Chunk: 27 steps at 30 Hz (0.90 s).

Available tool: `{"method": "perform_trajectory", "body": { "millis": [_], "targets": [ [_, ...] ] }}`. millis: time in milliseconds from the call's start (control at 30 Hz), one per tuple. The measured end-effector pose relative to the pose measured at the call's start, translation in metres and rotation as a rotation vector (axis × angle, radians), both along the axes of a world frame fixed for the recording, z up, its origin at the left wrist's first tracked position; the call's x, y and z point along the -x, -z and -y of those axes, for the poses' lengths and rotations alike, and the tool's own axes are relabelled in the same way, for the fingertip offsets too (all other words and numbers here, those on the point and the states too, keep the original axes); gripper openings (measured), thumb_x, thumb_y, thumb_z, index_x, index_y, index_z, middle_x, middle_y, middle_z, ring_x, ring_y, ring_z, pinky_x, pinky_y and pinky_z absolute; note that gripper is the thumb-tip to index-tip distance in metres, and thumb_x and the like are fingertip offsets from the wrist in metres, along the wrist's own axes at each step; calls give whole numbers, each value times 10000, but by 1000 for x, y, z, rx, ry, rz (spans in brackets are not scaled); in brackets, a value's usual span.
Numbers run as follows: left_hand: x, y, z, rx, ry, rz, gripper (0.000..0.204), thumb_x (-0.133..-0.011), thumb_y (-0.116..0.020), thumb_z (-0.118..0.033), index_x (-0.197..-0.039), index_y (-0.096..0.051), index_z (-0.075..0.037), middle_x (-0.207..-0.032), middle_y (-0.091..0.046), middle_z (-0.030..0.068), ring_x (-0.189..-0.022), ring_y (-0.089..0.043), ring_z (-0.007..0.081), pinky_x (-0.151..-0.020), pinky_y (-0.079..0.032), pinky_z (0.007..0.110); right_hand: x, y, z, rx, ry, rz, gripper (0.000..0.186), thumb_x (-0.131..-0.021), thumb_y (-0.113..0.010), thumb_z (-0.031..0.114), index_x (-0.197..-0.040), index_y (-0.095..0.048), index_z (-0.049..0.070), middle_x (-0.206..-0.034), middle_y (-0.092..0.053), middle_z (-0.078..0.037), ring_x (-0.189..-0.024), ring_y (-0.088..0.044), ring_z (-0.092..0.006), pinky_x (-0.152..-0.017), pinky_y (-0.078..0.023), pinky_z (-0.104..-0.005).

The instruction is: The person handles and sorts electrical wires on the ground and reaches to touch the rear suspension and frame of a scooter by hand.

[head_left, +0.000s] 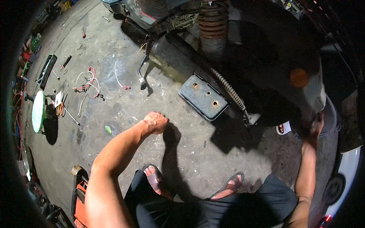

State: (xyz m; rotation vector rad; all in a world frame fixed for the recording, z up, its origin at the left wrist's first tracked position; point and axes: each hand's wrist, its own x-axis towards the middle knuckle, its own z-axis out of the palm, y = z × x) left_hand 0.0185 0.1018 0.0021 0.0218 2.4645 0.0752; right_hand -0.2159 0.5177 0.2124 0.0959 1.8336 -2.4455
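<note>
My left hand (156,122) hangs over the concrete floor, its fingers curled closed; whatever may be inside them is hidden. To its right is a black rectangular cover (199,99) with several round holes, on the underside of a motorcycle. My right hand (317,123) reaches the edge of the large dark rounded part (283,76), likely the wheel, at the right. Shadow hides its fingers, so I cannot tell whether they grip. Beside the cover runs a thin coil spring (230,89). Farther back are a thick rusty shock absorber spring (213,24) and a bent metal lever (143,72).
Red and white wires (91,81), a screwdriver (67,60) and a black tray (46,70) lie on the left floor. A green-topped round stool (38,111) stands nearby. An orange jack-like tool (80,197) is beside my left arm. Another person's sandalled foot (282,128) shows at right.
</note>
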Motion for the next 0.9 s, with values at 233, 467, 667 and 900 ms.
{"method": "perform_trajectory", "body": {
  "millis": [233,467,667,900],
  "targets": [
    [-2,22,6,-39,13,-90,187,-724,-512,-135,-835,-640,-57,-833,-651,152,-832,-634,301,-713,-501,389,10,2,-11,71,26,10,494,-909,-370,379,-1277,-406,52,-1270,-445,-122,-1173,-410,-310,-971,-353,-425],
    [-1,8,2,-20,-6,-51,182,-699,-534,-118,-808,-666,-56,-851,-657,149,-837,-640,291,-715,-506,378,12,4,-11,70,-70,45,503,-894,-382,381,-1281,-406,61,-1267,-451,-114,-1164,-417,-312,-973,-346,-419],
    [7,15,5,-5,-18,-14,177,-731,-525,-146,-809,-662,-65,-856,-658,143,-847,-639,283,-711,-508,382,14,-3,-14,289,-903,-71,496,-895,-365,384,-1255,-421,48,-1248,-461,-123,-1124,-443,-303,-951,-361,-412],
    [-4,4,-3,-62,7,-145,205,-769,-473,-160,-852,-637,-69,-838,-651,151,-826,-634,308,-707,-506,405,10,0,-12,119,-42,7,495,-895,-367,398,-1207,-463,26,-1187,-503,-135,-1062,-474,-300,-899,-389,-388]
  ]
}}
